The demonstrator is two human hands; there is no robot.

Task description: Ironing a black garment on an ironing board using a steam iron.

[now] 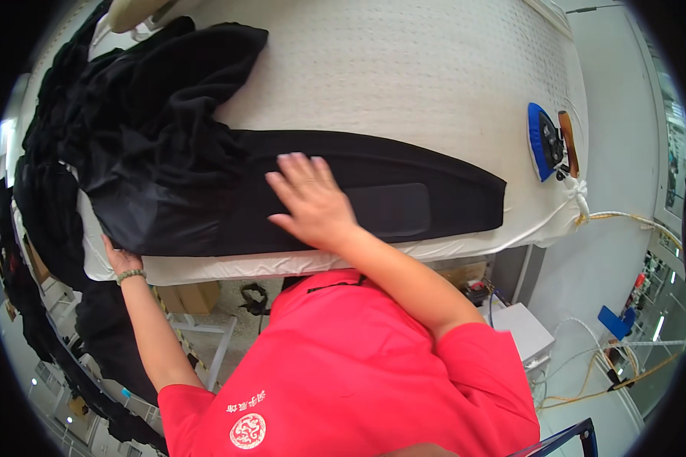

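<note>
A black garment [152, 152] lies across a white padded ironing table [404, 68]. One long tapering part of it, a sleeve or trouser leg [450, 183], is spread flat toward the right, with a smoother rectangular patch on it; the rest is bunched at the left. My right hand [312, 202] rests palm down on the flat part, its fingers spread. At the garment's near left edge, my left hand [122, 257] holds the cloth; its fingers are partly hidden by the fabric. A beaded bracelet is on that wrist.
An iron [547, 142] with a blue base and brown handle stands at the table's right end, near a knotted cloth and yellowish hoses [633, 218]. More black cloth [107, 327] hangs down at the left. Below the table are a cardboard box [194, 297] and a white metal box [520, 335].
</note>
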